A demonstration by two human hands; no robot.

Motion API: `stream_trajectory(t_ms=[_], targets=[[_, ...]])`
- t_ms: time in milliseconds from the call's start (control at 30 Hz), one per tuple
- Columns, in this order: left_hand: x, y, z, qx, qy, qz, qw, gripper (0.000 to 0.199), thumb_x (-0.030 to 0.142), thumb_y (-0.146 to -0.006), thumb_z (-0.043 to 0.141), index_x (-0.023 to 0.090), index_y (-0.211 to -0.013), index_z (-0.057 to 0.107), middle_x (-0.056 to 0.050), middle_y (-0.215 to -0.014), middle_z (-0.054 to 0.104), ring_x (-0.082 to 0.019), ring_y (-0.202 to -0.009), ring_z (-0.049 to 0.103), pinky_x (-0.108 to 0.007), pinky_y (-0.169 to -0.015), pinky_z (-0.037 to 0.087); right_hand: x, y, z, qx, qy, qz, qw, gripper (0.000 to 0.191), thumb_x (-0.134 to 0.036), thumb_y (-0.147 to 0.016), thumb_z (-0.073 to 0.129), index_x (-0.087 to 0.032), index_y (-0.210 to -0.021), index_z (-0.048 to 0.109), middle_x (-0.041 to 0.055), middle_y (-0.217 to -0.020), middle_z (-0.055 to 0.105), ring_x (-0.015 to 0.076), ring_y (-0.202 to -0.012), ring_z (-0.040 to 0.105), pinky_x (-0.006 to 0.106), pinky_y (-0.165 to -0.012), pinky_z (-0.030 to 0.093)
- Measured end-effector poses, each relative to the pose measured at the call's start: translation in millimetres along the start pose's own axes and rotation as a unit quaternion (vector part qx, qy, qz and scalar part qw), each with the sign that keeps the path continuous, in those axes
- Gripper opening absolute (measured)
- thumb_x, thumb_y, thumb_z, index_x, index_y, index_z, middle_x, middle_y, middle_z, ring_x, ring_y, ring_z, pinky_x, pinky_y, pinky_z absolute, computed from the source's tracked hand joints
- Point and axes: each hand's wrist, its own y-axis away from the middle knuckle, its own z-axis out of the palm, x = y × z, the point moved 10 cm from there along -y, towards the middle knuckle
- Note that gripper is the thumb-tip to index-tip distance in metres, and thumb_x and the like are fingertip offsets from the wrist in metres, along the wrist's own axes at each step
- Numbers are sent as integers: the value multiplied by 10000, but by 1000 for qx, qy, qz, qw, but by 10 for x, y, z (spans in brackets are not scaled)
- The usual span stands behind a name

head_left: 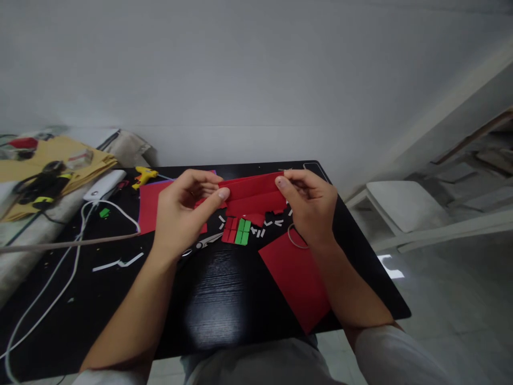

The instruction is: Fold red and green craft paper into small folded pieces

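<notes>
Left hand (180, 209) at nine o'clock, right hand (315, 207) at three, pinch a red sheet (252, 189), probably to steady it.

Yellow envelopes (69, 147) lie at left and a white chair (401, 203) stands at right

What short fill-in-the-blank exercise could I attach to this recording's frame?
1. The left hand and right hand hold a sheet coloured ____.
2. Beside the small red pieces lie small pieces coloured ____.
3. The yellow glue gun lies nearer the ____ hand.
4. The tabletop is ____.

Missing words: red; green; left; black.
</notes>
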Motion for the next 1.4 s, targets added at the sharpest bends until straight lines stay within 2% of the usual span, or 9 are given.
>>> stream_trajectory(t_ms=[233,500,633,733,833,933,1067,1200,1400], targets=[[-28,-1,-70,25,1,-15,1000,83,258,-849,822,233,-822,747,12,-725,728,-123,-633,663,-260,-588,553,114,-5,23,-7,-28,44,999,81,-315,-860,790,-237,-875,779,-4,-811,767,150,-735,729,291,-692,635],[-73,-2,-104,54,18,-5,998,97,272,-851,833,241,-799,757,10,-735,736,-129,-660,671,-258,-623,568,154,15,60,3,-61,73,995,78,-296,-827,803,-227,-854,780,-4,-795,770,140,-708,716,284,-677,628],[-127,-2,12,25,42,-40,998,160,386,-899,787,231,-902,748,1,-774,735,-123,-679,680,-241,-644,574,194,20,43,13,-48,74,996,95,-312,-841,791,-221,-859,773,-1,-796,765,147,-719,717,290,-677,630],[-186,12,109,-3,52,-82,995,200,391,-844,827,215,-852,734,4,-745,740,-124,-638,682,-236,-599,557,210,13,31,17,-37,71,997,101,-313,-851,783,-215,-864,767,-1,-788,756,147,-722,717,288,-676,626],[-202,17,41,34,17,-88,995,219,327,-804,852,205,-714,694,35,-619,679,-95,-529,599,-211,-505,483,204,8,42,14,-27,69,997,97,-308,-852,782,-215,-876,769,-2,-789,755,145,-715,710,289,-668,620],[-198,12,-20,63,-9,-79,995,218,298,-800,851,208,-682,691,54,-563,630,-75,-481,531,-196,-452,424,204,18,49,19,-37,74,996,85,-296,-844,790,-220,-875,772,-1,-794,764,149,-717,710,297,-681,622],[-227,-8,98,11,46,-89,995,175,320,-812,848,218,-764,714,24,-674,721,-110,-575,655,-211,-523,530,216,38,63,22,-56,79,995,72,-286,-861,781,-219,-880,762,5,-828,772,155,-765,730,318,-759,637],[-247,3,228,-50,90,-103,989,244,381,-769,898,214,-784,721,-15,-751,771,-151,-655,732,-254,-591,608,268,39,53,28,-67,92,993,88,-298,-866,788,-219,-892,761,6,-835,768,153,-768,730,312,-750,631],[-287,11,224,-50,77,-128,988,209,337,-763,895,194,-792,745,-15,-703,758,-139,-605,701,-243,-556,570,332,12,23,31,-72,96,992,110,-320,-877,774,-214,-900,755,4,-835,755,145,-756,714,301,-727,616]])
